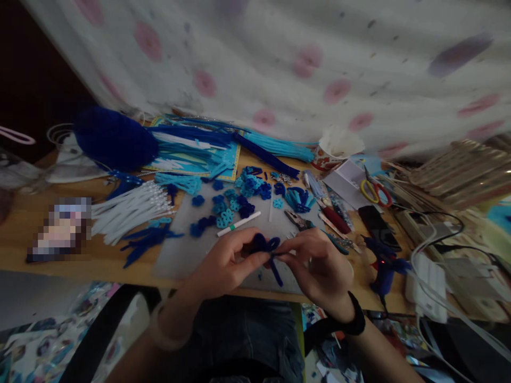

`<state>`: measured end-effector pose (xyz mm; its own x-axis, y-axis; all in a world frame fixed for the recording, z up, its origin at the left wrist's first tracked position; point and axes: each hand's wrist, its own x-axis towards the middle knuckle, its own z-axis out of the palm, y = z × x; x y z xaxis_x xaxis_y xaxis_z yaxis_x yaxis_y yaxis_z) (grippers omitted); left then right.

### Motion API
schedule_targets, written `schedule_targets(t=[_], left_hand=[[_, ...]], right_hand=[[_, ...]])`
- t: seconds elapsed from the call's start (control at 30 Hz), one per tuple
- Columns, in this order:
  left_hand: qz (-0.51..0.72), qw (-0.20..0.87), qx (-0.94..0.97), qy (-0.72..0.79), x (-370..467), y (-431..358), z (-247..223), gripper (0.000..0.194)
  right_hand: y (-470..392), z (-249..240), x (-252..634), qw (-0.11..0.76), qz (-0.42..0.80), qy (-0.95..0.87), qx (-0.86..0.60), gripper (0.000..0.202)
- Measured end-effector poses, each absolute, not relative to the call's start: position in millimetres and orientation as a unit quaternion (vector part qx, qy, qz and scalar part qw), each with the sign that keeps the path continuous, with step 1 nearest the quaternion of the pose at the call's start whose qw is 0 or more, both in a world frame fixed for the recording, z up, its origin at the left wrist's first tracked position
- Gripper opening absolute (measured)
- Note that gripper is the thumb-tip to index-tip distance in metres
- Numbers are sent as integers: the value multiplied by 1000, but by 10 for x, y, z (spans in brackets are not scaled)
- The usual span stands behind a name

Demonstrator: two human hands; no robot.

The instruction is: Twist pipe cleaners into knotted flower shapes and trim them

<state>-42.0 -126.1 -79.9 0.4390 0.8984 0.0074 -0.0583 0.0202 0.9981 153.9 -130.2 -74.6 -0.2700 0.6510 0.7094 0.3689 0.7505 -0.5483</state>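
Note:
Between my two hands, over the front of a grey mat (171,260), is a dark blue fuzzy stem (276,272) bent into loops, one end hanging down. My left hand (227,263) pinches its left side between thumb and fingers. Thumb and forefinger of my right hand (319,266) close on its right side. Just behind my left hand lies a white marker with a green band (238,224). Pliers (303,222) lie behind my right hand. Light and dark blue looped flowers (224,218) are scattered on the mat beyond.
Bundles of blue stems (191,149) lie at the back, white ones (128,210) at the left. A glue gun (383,266) with a red light, a dark phone (379,227), scissors (375,192) and cables are at the right. A paper cup (337,149) stands near the curtain.

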Motion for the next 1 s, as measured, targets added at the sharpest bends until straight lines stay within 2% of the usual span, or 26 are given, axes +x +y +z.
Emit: schedule_targets(t=[0.13,0.27,0.37,0.43,0.53,0.63,0.73,0.83,1.0], left_hand=[[403,457,679,408,-381,-1257,-768,12],[417,307,756,401,-314,-1269,-806,17],[435,331,737,398,-278,-1263,-862,15],[437,439,674,402,-257,-1242,-891,8],[425,617,544,379,-217,-1200,-921,14],[448,701,430,350,-162,-1180,-945,19],[480,733,329,353,-109,-1189,-945,21],[505,722,289,374,-77,-1216,-909,24],[472,758,277,355,-59,-1266,-830,22]], right_hand=[[-1321,-772,1478,537,264,-680,-425,38],[-1250,-730,1534,490,473,-568,-461,46],[-1188,-695,1604,435,595,-489,-466,51],[-1170,-683,1635,430,603,-481,-469,50],[-1179,-682,1644,456,551,-532,-452,45],[-1218,-701,1629,480,444,-609,-448,35],[-1268,-725,1640,482,230,-720,-443,26],[-1309,-709,1702,422,26,-829,-366,22],[-1357,-608,1803,331,-114,-879,-324,19]])
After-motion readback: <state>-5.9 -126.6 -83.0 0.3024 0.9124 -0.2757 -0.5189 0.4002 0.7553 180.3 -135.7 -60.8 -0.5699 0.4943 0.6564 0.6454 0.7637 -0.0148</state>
